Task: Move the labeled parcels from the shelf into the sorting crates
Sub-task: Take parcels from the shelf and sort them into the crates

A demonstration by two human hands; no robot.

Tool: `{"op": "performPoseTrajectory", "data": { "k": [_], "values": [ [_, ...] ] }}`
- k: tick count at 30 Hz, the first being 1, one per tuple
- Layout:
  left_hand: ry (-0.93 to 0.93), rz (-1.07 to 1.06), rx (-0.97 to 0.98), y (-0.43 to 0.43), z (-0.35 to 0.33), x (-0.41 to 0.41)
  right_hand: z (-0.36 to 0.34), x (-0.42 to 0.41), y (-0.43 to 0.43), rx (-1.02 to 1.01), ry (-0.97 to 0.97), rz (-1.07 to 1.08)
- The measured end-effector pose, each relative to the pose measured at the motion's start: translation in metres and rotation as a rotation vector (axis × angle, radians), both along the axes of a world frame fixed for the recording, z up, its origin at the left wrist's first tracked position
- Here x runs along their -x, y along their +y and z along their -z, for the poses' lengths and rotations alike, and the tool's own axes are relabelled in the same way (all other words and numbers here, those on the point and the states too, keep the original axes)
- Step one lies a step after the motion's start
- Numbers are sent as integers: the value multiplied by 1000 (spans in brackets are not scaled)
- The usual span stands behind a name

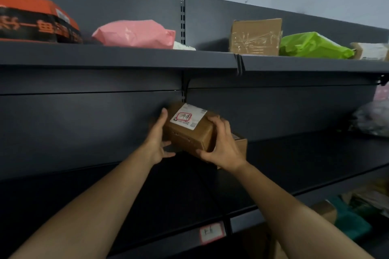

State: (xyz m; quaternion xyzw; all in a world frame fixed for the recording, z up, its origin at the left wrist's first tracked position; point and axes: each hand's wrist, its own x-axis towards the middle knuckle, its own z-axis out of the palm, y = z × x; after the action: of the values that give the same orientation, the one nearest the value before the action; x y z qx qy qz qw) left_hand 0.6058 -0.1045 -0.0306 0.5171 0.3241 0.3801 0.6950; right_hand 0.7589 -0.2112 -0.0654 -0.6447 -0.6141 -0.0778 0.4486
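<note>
A small brown cardboard parcel [189, 132] with a white label marked in red sits tilted above the dark middle shelf [294, 153]. My right hand [221, 145] grips its right end, thumb under the front corner and fingers over the top. My left hand [156, 139] touches its left end with fingers spread, thumb up along the side. A second brown box [240, 143] lies behind my right hand, mostly hidden. No crate is in view.
The upper shelf [126, 54] carries an orange-and-black box [35, 19], a pink bag [136, 33], a taped carton [255, 37] and a green bag [313, 45]. Wrapped parcels [372, 118] sit far right. More packages [357, 212] lie lower right. A tag [211, 232] marks the shelf edge.
</note>
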Motion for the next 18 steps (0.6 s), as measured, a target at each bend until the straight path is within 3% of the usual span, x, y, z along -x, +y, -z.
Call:
{"op": "performPoseTrajectory", "data": {
  "k": [3, 11, 14, 18],
  "values": [
    [-20, 65, 27, -1, 10, 18, 12, 20, 5, -1, -73, 0],
    [-3, -54, 80, 26, 27, 71, 19, 62, 28, 23, 8, -82],
    [83, -80, 80, 40, 35, 84, 22, 70, 37, 117, 33, -90],
    [268, -169, 10, 52, 43, 87, 31, 66, 39, 398, 42, -109]
  ]
}}
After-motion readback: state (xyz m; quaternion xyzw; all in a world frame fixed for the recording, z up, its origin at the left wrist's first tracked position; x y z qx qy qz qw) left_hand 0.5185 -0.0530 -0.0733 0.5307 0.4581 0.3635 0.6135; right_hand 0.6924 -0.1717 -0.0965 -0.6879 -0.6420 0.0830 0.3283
